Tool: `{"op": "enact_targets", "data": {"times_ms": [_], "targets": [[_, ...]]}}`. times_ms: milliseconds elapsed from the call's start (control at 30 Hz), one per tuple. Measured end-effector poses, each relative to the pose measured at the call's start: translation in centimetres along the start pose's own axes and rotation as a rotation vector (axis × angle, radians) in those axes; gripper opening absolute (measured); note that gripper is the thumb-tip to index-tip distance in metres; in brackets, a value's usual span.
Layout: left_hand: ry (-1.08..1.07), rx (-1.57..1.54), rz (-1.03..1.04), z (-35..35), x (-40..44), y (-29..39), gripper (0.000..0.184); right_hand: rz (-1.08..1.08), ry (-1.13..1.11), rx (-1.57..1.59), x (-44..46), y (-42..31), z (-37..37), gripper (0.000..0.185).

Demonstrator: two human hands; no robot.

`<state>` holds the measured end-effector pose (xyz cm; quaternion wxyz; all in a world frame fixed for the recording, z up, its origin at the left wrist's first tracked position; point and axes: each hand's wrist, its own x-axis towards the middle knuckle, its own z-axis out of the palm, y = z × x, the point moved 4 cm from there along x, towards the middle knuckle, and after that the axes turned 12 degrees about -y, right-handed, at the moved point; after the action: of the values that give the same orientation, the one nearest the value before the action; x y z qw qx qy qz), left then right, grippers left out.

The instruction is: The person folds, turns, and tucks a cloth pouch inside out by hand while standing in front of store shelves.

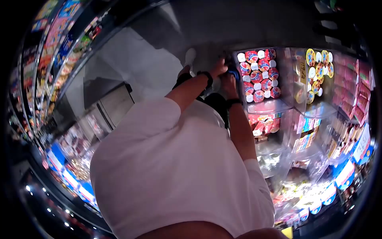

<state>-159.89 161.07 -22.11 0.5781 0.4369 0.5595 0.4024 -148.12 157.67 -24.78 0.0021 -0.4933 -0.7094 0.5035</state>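
Note:
My left hand [218, 68] reaches forward and down, its fingers bent near a small dark and blue object [234, 74]. Close below it, my right hand [228, 84] curls at that same object, beside the edge of the clear display bin [243, 104]. Both hands are small and dim here, so what is in the fingers cannot be made out. Each wrist wears a dark band. Within the bin just right of my hands lie red-lidded round cups [256, 76] among white ones.
More clear bins hold yellow-lidded cups [319, 71], pink packets [350, 87] and red packets [264, 125]. Packed shelves [51, 51] line the left. Grey floor [223, 24] lies ahead, and my white shoe [190, 56] shows past my hands.

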Motion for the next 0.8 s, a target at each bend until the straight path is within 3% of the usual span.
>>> {"op": "enact_targets", "data": {"times_ms": [67, 167, 233, 267, 333, 367, 400, 433, 500, 567, 633, 700, 733, 767, 800], "targets": [[-0.05, 0.001, 0.036, -2.5, 3.8, -2.3, 0.049, 0.168, 0.127, 0.03, 2.7, -5.2, -2.8, 0.032], [-0.111, 0.026, -0.014, -5.7, 6.1, -0.3, 0.04, 0.37, 0.226, 0.002, 6.6, -5.0, -2.2, 0.033], [-0.415, -0.243, 0.039, -6.7, 8.0, 2.4, 0.031, 0.397, 0.239, -0.041, 8.3, -6.1, -2.3, 0.034], [-0.304, -0.075, -0.144, -6.5, 8.1, 3.4, 0.029, 0.449, 0.267, 0.072, 7.7, -8.2, -3.2, 0.034], [-0.242, -0.07, -0.168, -4.4, 8.2, -1.8, 0.028, 0.479, 0.274, 0.199, 5.8, -9.7, -3.3, 0.038], [-0.244, -0.003, -0.161, -3.7, 7.7, -2.6, 0.029, 0.53, 0.314, 0.156, 4.9, -8.5, -2.3, 0.039], [-0.309, 0.106, -0.303, -3.0, 6.7, -3.1, 0.032, 0.52, 0.386, 0.167, 3.7, -8.4, -2.1, 0.037], [-0.406, 0.232, -0.313, -3.5, 5.2, 2.3, 0.035, 0.509, 0.457, 0.174, 2.7, -8.2, -1.8, 0.036], [-0.394, 0.204, -0.318, -2.6, 5.1, -0.7, 0.037, 0.509, 0.564, 0.152, 2.3, -8.2, -2.1, 0.037], [-0.454, 0.157, -0.424, -4.5, 6.1, 1.4, 0.037, 0.494, 0.503, 0.185, 3.4, -8.5, -3.2, 0.036], [-0.412, 0.178, -0.326, -6.1, 8.3, -0.3, 0.038, 0.595, 0.417, 0.227, 4.9, -7.7, -3.0, 0.043], [-0.42, 0.469, -0.305, -8.1, 9.2, 3.8, 0.043, 0.661, 0.25, 0.27, 5.2, -8.3, -3.4, 0.05], [-0.539, 0.574, -0.281, -8.9, 9.8, 4.0, 0.045, 0.724, 0.157, 0.358, 3.8, -11.3, -6.4, 0.056], [-0.657, 0.678, -0.237, -9.2, 11.2, 4.9, 0.047, 0.707, 0.225, 0.315, 3.6, -10.2, -5.8, 0.061], [-0.753, 0.652, -0.138, -9.3, 12.1, 6.3, 0.047, 0.541, 0.179, 0.295, 3.2, -10.2, -6.3, 0.059]]}}
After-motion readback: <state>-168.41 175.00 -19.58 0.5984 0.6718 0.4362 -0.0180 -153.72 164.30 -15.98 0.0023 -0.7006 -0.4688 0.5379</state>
